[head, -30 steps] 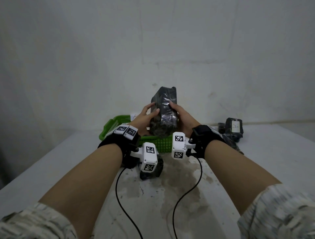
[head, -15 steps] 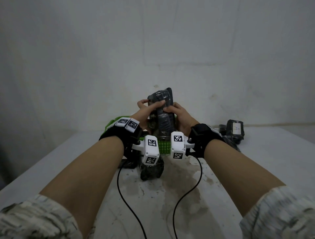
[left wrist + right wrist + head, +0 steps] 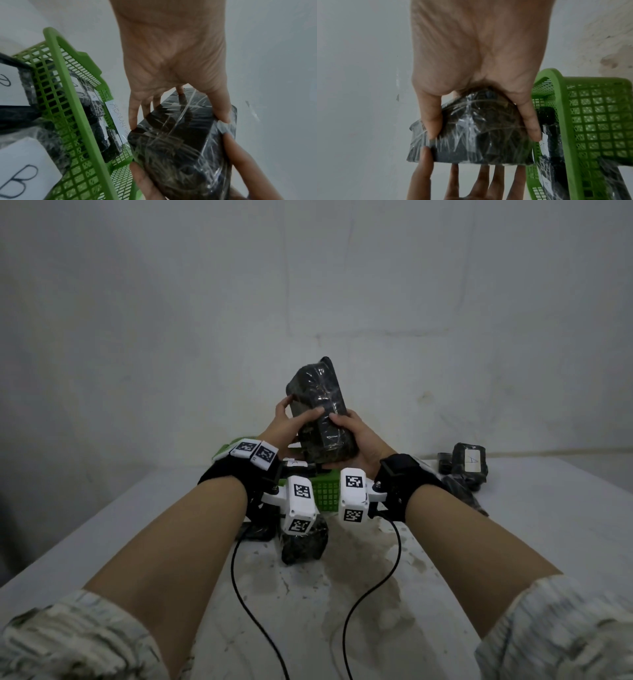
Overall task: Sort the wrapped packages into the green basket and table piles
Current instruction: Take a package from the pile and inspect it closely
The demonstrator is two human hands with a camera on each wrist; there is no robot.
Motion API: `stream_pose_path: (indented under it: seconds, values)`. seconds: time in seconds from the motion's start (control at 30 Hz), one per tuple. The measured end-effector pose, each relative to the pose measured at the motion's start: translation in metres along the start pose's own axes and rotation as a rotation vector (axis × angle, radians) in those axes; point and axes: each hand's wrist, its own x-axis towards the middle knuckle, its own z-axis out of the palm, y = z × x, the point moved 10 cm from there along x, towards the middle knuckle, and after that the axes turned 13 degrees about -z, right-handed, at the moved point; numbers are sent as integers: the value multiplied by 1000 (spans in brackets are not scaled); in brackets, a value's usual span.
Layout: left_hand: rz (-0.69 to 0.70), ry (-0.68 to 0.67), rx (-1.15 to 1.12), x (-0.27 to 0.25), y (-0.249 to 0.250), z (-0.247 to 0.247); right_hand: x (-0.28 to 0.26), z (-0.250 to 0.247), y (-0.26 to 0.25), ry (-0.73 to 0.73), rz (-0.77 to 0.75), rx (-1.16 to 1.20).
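Note:
I hold one black package wrapped in clear film [image 3: 322,419] upright above the green basket [image 3: 325,494], close to the back wall. My left hand [image 3: 298,412] grips its left side with the thumb across the front. My right hand [image 3: 349,431] grips its right side and lower end. In the left wrist view the package [image 3: 180,148] is beside the basket rim [image 3: 72,97]. In the right wrist view my thumb and fingers clamp the package [image 3: 471,135]. Several wrapped packages [image 3: 102,128] with white labels lie inside the basket.
A pile of black packages [image 3: 469,467], one labelled A, lies on the table at the right. Two more packages [image 3: 303,546] lie in front of the basket on the left, some labelled B [image 3: 20,169]. Cables run along the stained white table [image 3: 376,594].
Half a second ago the package was turned edge-on toward me; now its broad side faces me again and it is tilted slightly left. Both hands stay on it.

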Motion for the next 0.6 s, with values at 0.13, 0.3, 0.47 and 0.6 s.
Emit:
stream_pose_path:
  seconds: [0.13, 0.3, 0.47, 0.6]
  values:
    - [-6, -10, -33, 5, -4, -4, -3, 11, 5, -86, 45, 85]
    - [15, -9, -42, 5, -3, -9, 0, 9, 2, -73, 22, 58]
    - [30, 15, -114, 10, -4, -16, 0, 8, 3, -75, 25, -126]
    - [-62, -91, -290, 10, -14, -13, 5, -5, -1, -18, 27, -312]
